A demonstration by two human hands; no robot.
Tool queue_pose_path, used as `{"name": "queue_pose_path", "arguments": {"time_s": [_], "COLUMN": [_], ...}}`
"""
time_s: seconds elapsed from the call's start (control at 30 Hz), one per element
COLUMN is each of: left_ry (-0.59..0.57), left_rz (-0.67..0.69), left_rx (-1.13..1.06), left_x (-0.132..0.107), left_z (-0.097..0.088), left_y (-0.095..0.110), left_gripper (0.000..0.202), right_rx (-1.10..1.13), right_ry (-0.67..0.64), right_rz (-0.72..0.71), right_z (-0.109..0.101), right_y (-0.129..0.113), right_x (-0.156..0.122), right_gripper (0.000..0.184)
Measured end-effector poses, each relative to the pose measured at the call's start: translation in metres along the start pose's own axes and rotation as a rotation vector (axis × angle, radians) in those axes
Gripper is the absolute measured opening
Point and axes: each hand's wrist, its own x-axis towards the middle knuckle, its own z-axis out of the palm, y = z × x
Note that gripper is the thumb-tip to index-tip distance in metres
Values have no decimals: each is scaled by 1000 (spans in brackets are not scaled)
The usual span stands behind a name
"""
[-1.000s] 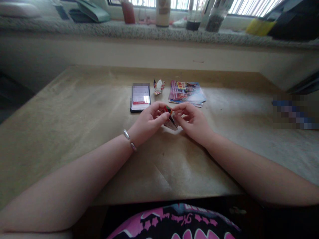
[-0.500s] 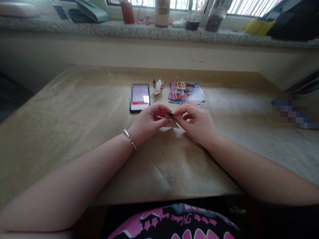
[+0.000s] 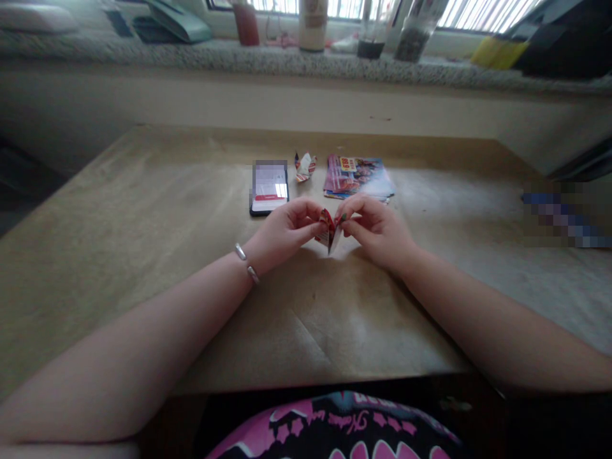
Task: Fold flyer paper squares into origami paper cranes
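Note:
A small piece of folded printed paper (image 3: 325, 233), red and white, is held between both hands over the table. My left hand (image 3: 297, 224) pinches its left flap between thumb and fingers. On the other side, my right hand (image 3: 374, 228) pinches the right flap. The two flaps spread apart in a V, with the pointed end down near the tabletop. Just beyond my hands lie a phone (image 3: 269, 185) with a lit screen, a folded paper figure (image 3: 305, 167) with striped edges, and a stack of colourful printed leaflets (image 3: 358, 175).
The table (image 3: 191, 255) has a pale brown cover. A blurred, pixelated bluish item (image 3: 564, 217) lies at its right edge. Behind the table, a granite windowsill (image 3: 268, 60) bears a red container (image 3: 246, 24), bottles, a green pouch (image 3: 176, 22) and a yellow item (image 3: 500, 51).
The folded paper was nearly closed between my fingertips. Its two flaps are now spread apart, showing red print, and my right fingertips have moved slightly right.

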Motion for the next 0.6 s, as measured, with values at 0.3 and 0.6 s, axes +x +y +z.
{"name": "queue_pose_path", "arguments": {"time_s": [0.3, 0.6], "left_ry": [0, -19], "left_rz": [15, 58], "left_rx": [18, 126], "left_x": [-3, -3], "left_z": [3, 1], "left_y": [-1, -2], "left_gripper": [31, 29], "right_rx": [-114, -40], "right_ry": [60, 46], "right_rz": [-5, 79], "right_z": [8, 8], "right_y": [-10, -9], "right_x": [0, 1], "right_gripper": [4, 6]}}
